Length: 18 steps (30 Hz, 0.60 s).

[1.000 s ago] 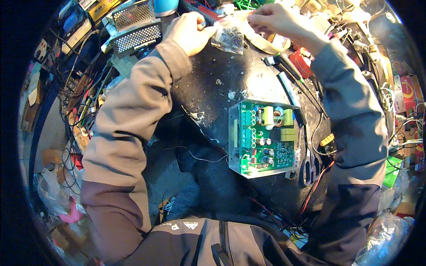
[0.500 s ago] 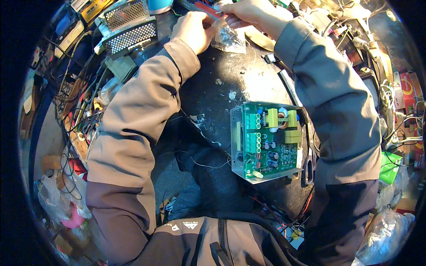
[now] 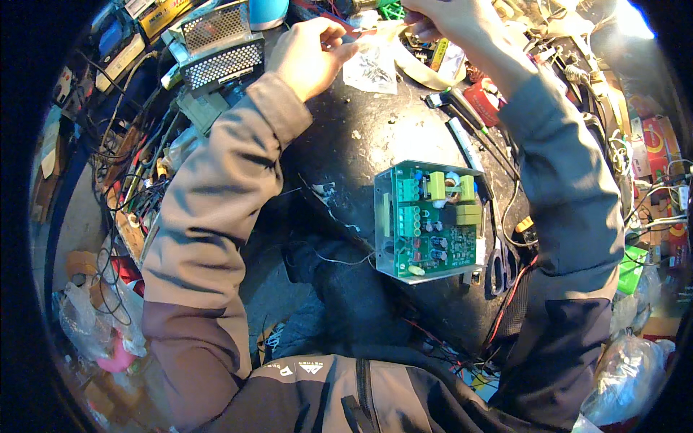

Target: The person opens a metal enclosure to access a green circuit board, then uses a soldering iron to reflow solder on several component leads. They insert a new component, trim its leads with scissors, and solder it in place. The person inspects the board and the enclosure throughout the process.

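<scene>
My left hand (image 3: 307, 58) is closed in a pinch at the left edge of a small clear plastic bag (image 3: 370, 71), which has small parts inside. At the top of the view my right hand (image 3: 458, 25) has its fingers curled. The bag's top edge stretches toward those fingers and appears pinched in them, though the fingertips are partly cut off by the frame. Nearer to me, an open metal case (image 3: 386, 263) holding a green circuit board (image 3: 451, 245) with yellow and blue components rests on the black work surface (image 3: 354, 144).
Scissors (image 3: 497, 270) lie right of the case. Beyond them are thin tools with dark handles and a red object (image 3: 485, 99). A perforated metal enclosure (image 3: 222, 63) stands at the far left. Tangled cables and plastic bags crowd both sides.
My hands have moved apart, the right one going right and up. The plastic bag's top is spread wider between them. The red item seen at my fingers is mostly hidden now.
</scene>
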{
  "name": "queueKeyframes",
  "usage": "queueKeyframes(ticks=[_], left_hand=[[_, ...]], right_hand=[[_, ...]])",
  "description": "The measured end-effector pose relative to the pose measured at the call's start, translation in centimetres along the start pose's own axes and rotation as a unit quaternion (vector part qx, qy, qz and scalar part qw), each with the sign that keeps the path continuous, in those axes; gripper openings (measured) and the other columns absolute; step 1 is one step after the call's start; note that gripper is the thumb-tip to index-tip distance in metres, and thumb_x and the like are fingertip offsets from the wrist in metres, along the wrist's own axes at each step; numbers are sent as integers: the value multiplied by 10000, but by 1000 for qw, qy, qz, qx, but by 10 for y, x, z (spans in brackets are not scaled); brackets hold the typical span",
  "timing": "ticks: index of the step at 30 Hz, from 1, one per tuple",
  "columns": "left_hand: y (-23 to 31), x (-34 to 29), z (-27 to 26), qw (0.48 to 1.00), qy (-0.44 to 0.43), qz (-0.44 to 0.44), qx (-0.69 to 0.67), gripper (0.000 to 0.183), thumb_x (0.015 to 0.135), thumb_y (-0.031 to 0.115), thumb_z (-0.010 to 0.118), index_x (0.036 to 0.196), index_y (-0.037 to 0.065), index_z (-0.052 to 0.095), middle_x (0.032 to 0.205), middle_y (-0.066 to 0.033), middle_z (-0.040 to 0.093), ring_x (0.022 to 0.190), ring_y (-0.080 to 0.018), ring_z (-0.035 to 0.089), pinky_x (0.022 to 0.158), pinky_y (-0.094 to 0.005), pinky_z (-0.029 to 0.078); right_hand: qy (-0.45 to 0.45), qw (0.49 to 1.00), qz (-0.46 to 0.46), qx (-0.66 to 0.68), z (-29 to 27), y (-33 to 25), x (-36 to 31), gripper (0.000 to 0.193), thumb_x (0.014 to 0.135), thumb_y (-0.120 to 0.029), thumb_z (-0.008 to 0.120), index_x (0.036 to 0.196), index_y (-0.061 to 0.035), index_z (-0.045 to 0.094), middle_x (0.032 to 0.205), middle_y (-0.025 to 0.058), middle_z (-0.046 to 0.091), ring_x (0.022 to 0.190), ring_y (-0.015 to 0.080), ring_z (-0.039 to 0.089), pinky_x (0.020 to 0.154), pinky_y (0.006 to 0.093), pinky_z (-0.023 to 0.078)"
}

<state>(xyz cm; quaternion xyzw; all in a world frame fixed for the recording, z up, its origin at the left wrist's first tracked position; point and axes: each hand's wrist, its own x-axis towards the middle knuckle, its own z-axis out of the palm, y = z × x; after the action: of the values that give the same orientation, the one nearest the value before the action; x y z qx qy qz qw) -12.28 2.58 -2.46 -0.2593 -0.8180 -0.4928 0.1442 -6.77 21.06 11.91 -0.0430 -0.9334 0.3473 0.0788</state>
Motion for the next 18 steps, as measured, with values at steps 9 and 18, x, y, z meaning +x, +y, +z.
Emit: queueKeyframes(ticks=[9, 18], left_hand=[[123, -81, -64, 934, -142, -21, -329, 283, 1015, 222, 643, 1202, 16, 695, 998, -41, 716, 840, -76, 629, 706, -241, 521], [184, -118, -93, 899, -192, -137, -369, 278, 981, 212, 703, 1163, 3, 684, 962, -43, 718, 781, -75, 653, 666, -227, 542]], right_hand=[[-135, 973, -134, 133, -40, 6, -109, 266, 1009, -272, 650, 1044, -26, 746, 890, 27, 735, 730, 47, 639, 627, 189, 491], [-201, 925, -188, 261, -51, -22, -165, 194, 984, -182, 690, 1062, -10, 736, 885, 31, 723, 756, 74, 666, 633, 201, 506]])
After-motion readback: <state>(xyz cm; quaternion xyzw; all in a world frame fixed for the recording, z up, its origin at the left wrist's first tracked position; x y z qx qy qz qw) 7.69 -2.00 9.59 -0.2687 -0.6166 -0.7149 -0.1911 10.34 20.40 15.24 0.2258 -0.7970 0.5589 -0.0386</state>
